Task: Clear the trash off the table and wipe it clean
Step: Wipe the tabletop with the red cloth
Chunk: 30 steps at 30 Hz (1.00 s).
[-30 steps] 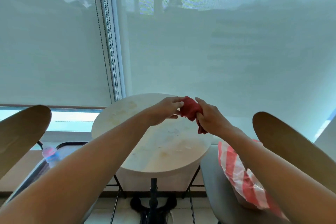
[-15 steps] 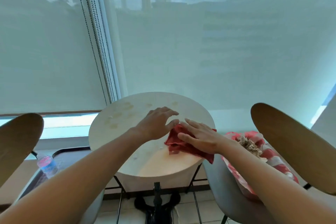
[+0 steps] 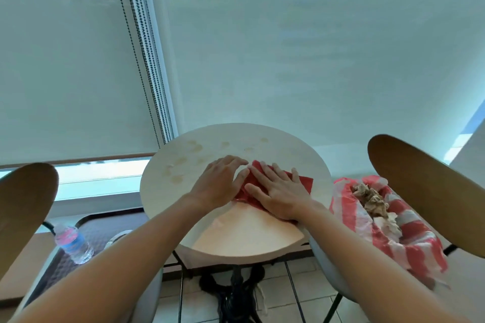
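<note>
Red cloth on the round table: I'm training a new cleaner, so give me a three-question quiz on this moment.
1. True or false: the right hand lies flat on the cloth.
2. Where are the stains? A) far left of the table B) near edge
3. What holds the trash?

Key: 1 true; 2 A; 3 the striped bag on the right chair.

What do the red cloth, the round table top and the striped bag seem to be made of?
Red cloth: soft woven fabric, matte; it creases and folds under both hands. Round table top: pale smooth surface, possibly laminate or stone; it looks hard, faintly glossy, with brownish stains. Striped bag: thin plastic film; it is crinkled, slightly shiny and half see-through.
</note>
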{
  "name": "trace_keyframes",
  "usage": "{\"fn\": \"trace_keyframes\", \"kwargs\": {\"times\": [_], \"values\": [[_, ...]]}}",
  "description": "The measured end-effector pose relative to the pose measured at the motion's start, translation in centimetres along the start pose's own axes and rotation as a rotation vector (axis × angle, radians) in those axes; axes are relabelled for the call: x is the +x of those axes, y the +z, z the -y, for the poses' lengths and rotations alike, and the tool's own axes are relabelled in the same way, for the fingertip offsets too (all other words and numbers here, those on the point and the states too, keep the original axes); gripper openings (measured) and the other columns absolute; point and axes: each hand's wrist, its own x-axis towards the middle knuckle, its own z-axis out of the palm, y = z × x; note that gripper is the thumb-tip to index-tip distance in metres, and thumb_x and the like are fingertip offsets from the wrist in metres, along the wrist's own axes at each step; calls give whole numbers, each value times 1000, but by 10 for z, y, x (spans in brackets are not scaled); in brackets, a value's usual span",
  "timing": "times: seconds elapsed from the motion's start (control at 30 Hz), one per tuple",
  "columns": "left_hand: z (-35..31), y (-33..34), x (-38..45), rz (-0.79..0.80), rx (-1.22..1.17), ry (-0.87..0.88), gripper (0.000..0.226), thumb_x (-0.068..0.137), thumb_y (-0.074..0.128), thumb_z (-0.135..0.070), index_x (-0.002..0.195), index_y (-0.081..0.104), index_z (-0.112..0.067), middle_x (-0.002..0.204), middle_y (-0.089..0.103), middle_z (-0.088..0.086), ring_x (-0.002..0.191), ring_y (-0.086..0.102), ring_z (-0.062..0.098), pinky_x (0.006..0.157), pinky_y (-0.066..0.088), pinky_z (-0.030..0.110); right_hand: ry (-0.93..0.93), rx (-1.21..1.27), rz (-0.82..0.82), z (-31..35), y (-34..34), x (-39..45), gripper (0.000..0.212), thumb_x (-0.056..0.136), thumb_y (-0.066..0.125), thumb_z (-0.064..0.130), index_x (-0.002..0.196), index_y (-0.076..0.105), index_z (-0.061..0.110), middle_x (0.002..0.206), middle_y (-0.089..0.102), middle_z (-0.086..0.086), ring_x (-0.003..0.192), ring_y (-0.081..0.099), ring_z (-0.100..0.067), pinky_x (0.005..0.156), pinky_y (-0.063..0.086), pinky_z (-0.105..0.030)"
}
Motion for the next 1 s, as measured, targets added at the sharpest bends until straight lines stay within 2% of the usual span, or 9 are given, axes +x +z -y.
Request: {"fn": "trace_keyframes", "kwargs": {"times": [0.17, 0.33, 0.6, 0.83, 1.0], "values": [[16, 4, 10, -5, -37, 27, 34, 103, 44, -38, 130, 59, -25, 135, 58, -7, 127, 51, 14, 110, 34, 34, 21, -43, -18, 24, 11, -20, 74, 91, 4, 80, 156, -9, 48, 168, -14, 10, 154, -17, -16, 121, -13, -57], [27, 11, 16, -7, -39, 83, 34, 103, 44, -39, 129, 59, -24, 134, 59, -6, 128, 51, 16, 110, 34, 36, 111, -2, -18, 20, 16, -48, 70, 94, 6, 74, 158, -4, 46, 167, -13, 15, 153, -19, -11, 122, -14, -51], [34, 13, 19, -22, -64, 103, 35, 102, 43, -42, 130, 58, -27, 133, 58, -10, 128, 50, 13, 111, 33, 33, 280, 37, -50, 1, 10, -5, 70, 98, 8, 70, 160, -1, 38, 168, -11, 10, 154, -15, -15, 123, -12, -52], [46, 2, 25, -50, -87, 26, 34, 102, 44, -43, 129, 57, -28, 133, 58, -9, 128, 50, 14, 111, 37, 38, 238, 41, -39, 18, 4, 67, 73, 97, 5, 70, 161, -2, 34, 169, -12, 2, 155, -15, -23, 122, -11, -55], [36, -8, 32, -100, -199, -59, 34, 103, 43, -43, 129, 58, -27, 134, 57, -8, 127, 50, 11, 110, 39, 41, 133, 111, -32, 58, 14, 63, 69, 100, -1, 63, 161, -8, 31, 169, -15, 0, 154, -17, -22, 124, -8, -50]]}}
